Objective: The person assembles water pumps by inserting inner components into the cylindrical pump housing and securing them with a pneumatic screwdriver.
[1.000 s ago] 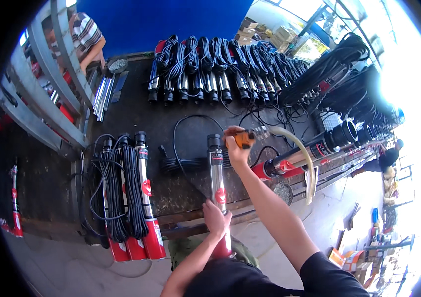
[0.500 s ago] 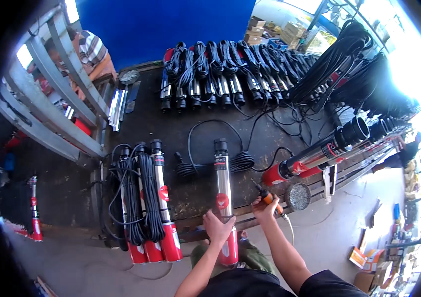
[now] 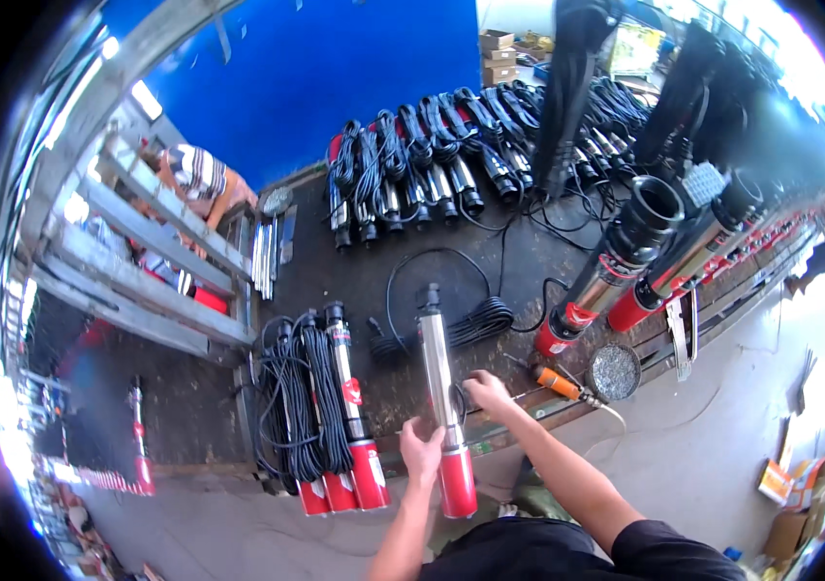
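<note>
Steel pump (image 3: 439,378) on the tabletop (image 3: 354,281) is gripped by left hand (image 3: 422,453); right hand (image 3: 487,392) rests loosely curled beside it. Orange screwdriver (image 3: 556,383) is set down; bundled pumps (image 3: 335,426) look finished, this one likely mid-assembly.

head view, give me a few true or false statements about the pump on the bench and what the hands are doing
1. The left hand rests on the long steel pump near its red end. True.
2. The right hand holds the orange-handled tool. False: the tool lies on the bench, apart from the hand.
3. The pump's red end points toward the person. True.
4. The round tin of small parts sits to the left of the pump. False: it is on the right, beyond the orange-handled tool.
5. Three pumps wrapped in black cable lie to the left of the pump. True.
</note>
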{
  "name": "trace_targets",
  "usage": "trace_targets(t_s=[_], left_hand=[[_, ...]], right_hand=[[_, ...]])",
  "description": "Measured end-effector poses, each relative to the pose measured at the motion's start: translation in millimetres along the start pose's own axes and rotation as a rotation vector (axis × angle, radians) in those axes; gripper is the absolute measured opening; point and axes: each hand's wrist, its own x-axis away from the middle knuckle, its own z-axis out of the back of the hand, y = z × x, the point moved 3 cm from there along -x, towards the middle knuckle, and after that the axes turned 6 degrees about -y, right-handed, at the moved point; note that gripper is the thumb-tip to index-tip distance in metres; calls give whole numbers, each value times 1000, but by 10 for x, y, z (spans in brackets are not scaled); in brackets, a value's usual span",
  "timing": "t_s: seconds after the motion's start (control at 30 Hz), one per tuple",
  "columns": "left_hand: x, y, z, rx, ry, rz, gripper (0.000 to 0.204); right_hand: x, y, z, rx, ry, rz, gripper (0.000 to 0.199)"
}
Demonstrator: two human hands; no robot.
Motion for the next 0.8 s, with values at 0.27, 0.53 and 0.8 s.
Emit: trace_targets(t_s=[0.27, 0.53, 0.8], left_hand=[[89, 705, -248, -785, 146, 108, 91], [300, 529, 59, -716, 160, 86, 92], [171, 183, -418, -572, -66, 143, 89]], right_hand=[[-338, -841, -534, -593, -286, -357, 18], [431, -1630, -302, -1039, -380, 110, 37], [2062, 100, 113, 233, -139, 4, 86]])
